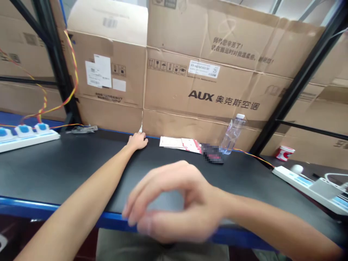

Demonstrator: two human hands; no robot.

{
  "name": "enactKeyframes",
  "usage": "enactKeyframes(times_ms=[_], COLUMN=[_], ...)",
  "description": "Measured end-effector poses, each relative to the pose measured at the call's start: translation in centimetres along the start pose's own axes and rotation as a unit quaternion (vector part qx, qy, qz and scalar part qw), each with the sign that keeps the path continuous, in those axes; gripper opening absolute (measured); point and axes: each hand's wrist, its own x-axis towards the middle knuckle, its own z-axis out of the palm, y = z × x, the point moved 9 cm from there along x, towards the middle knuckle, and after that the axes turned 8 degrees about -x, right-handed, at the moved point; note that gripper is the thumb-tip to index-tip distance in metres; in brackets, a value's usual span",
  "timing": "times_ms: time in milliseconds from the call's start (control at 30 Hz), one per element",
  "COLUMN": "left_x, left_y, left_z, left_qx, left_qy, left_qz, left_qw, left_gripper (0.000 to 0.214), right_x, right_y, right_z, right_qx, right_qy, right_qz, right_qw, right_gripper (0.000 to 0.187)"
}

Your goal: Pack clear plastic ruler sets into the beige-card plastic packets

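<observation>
At the back edge of the black tabletop [89,159], my left hand [138,141] reaches down with its fingers bent and close together. Whatever its fingertips hold, if anything, is hidden. Right above them a small white sliver [140,128] shows at the foot of the cardboard seam; I cannot tell whether they touch it. My right hand [176,203] is raised near the front edge, slightly blurred, its fingers and thumb curved into a C. Nothing shows inside that curve. White and red printed papers [179,144] lie to the right of my left hand.
A dark pixelated item [212,153] lies beside a clear bottle [233,134]. Power strips stand left [29,139] and right [312,188], with twisted cords [74,72]. A red and white tub [284,153] is far right. Cardboard [174,94] walls the back between black posts [293,83].
</observation>
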Motion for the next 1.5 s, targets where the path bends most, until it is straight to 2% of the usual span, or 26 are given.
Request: enactKeyframes(times_ms=[33, 133, 233, 267, 300, 433, 533, 600, 667, 767, 900, 1067, 1167, 1267, 1367, 1500], left_x=[-0.1, -0.3, -0.5, -0.6, -0.7, -1.9, -3.3, -4.3, -5.1, -5.9, -5.3, -3.6, -2.9, -2.3, -1.9, -1.5], left_y=[0.1, 0.4, 1.1, 1.4, 1.8, 4.8, 8.3, 11.0, 13.4, 15.6, 15.2, 13.8, 13.1, 12.5, 12.2, 12.3], left_z=[-0.1, -0.6, -1.4, -1.7, -2.2, -4.8, -5.6, -5.1, -4.0, -2.0, -1.4, -0.3, 0.8, 1.7, 2.1, 2.2], left_qx=[-0.001, -0.008, -0.016, -0.018, -0.02, -0.03, -0.03, -0.022, -0.004, 0.02, 0.012, 0.007, 0.001, -0.003, 0.0, 0.006], left_qy=[0.003, 0.019, 0.046, 0.06, 0.081, 0.198, 0.237, 0.22, 0.175, 0.096, 0.08, 0.046, 0.007, -0.021, -0.033, -0.036], left_qz=[0.002, 0.012, 0.027, 0.033, 0.042, 0.119, 0.203, 0.263, 0.315, 0.362, 0.333, 0.263, 0.228, 0.202, 0.193, 0.193], left_qw=[1.0, 1.0, 0.998, 0.997, 0.996, 0.973, 0.95, 0.939, 0.933, 0.927, 0.94, 0.964, 0.974, 0.979, 0.981, 0.981], left_gripper=[0.034, 0.028, 0.024, 0.025, 0.026, 0.03, 0.035, 0.041, 0.048, 0.057, 0.064, 0.069, 0.07, 0.069, 0.069, 0.069], right_x=[0.4, 0.3, -1.1, -1.7, -2.2, -3.1, -3.2, -3.3, -3.7, -4.4, -5.1, -6.0, -5.8, -5.3, -4.6, -3.7], right_y=[1.6, 8.8, 15.9, 17.4, 18.4, 19.1, 19.0, 19.5, 20.4, 21.9, 24.3, 27.5, 27.8, 28.0, 28.5, 28.9], right_z=[0.0, -1.9, -2.3, -2.6, -3.3, -4.3, -5.1, -5.9, -6.8, -7.9, -8.7, -8.2, -8.2, -8.6, -9.1, -9.6], right_qx=[-0.006, -0.096, -0.187, -0.208, -0.234, -0.329, -0.418, -0.462, -0.494, -0.519, -0.502, -0.432, -0.441, -0.478, -0.502, -0.513], right_qy=[0.001, 0.079, 0.027, 0.017, 0.039, 0.061, 0.086, 0.095, 0.098, 0.097, 0.078, 0.008, -0.01, -0.037, -0.073, -0.089], right_qz=[0.0, 0.037, 0.077, 0.083, 0.094, 0.099, 0.127, 0.162, 0.206, 0.271, 0.342, 0.431, 0.431, 0.423, 0.419, 0.399], right_qw=[1.0, 0.992, 0.979, 0.974, 0.967, 0.937, 0.895, 0.867, 0.839, 0.805, 0.791, 0.793, 0.787, 0.769, 0.753, 0.755], right_gripper=[0.019, 0.014, 0.013, 0.014, 0.015, 0.024, 0.042, 0.053, 0.064, 0.076, 0.083, 0.08, 0.077, 0.07, 0.065, 0.067])
